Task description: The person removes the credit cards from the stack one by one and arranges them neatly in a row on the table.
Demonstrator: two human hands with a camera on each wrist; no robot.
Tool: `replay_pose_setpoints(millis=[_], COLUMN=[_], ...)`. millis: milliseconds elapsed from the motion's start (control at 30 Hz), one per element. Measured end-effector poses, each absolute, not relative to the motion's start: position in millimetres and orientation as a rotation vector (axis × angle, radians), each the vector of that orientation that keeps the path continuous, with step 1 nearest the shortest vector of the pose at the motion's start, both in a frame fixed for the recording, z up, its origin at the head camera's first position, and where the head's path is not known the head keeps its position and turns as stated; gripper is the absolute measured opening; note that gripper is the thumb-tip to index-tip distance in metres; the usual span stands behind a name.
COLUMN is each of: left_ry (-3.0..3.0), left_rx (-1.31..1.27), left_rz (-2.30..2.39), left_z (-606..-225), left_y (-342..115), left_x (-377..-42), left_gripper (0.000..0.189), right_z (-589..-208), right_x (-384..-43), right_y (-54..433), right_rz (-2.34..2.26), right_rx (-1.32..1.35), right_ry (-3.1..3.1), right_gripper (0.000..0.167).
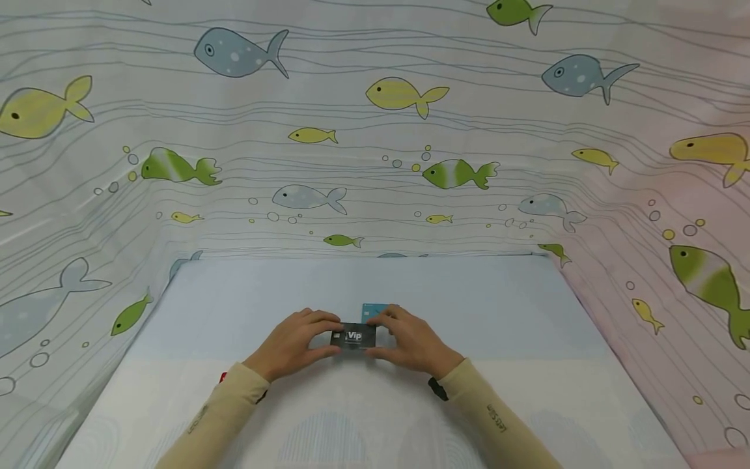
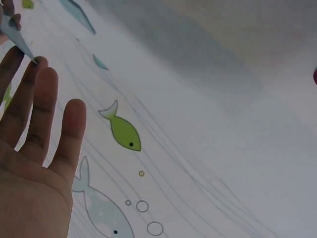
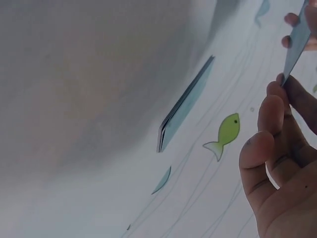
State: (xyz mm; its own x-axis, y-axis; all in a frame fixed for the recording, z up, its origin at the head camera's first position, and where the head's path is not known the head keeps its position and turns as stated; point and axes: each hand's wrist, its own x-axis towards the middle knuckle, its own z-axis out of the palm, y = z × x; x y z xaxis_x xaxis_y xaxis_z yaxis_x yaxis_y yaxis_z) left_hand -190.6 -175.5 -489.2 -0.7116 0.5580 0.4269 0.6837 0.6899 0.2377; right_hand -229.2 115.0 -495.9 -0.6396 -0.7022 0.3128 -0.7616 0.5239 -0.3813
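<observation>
A black card (image 1: 354, 337) with a chip and the letters "Vip" is held by its two short ends in the head view. My left hand (image 1: 301, 343) pinches its left end between thumb and fingers. On the other end, my right hand (image 1: 408, 337) does the same. The wrist views show this card edge-on (image 2: 15, 35) at the fingertips, and the remaining fingers of each hand are spread off it. A blue card (image 1: 372, 311) lies just behind, partly hidden by my right hand. From the right wrist it looks like a thin stack of cards (image 3: 185, 104).
A pale blue and white cloth (image 1: 363, 417) covers the table. Fish-printed curtains (image 1: 351, 156) enclose its back and sides. A small red object (image 1: 222, 377) shows beside my left sleeve, mostly hidden behind it.
</observation>
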Motion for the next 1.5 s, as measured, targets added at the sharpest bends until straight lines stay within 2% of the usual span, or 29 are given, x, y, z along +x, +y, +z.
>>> replay_pose_setpoints(millis=[1500], left_ry=[-2.593], left_rx=[-0.898], left_rz=[-0.464], left_z=[-477.2], left_y=[-216.0], left_x=[-152.1], left_gripper=[0.042], right_z=[-492.7], right_x=[-206.9], right_y=[67.6], right_rz=[0.693], right_rx=[1.321], right_ry=[-2.57], right_gripper=[0.056])
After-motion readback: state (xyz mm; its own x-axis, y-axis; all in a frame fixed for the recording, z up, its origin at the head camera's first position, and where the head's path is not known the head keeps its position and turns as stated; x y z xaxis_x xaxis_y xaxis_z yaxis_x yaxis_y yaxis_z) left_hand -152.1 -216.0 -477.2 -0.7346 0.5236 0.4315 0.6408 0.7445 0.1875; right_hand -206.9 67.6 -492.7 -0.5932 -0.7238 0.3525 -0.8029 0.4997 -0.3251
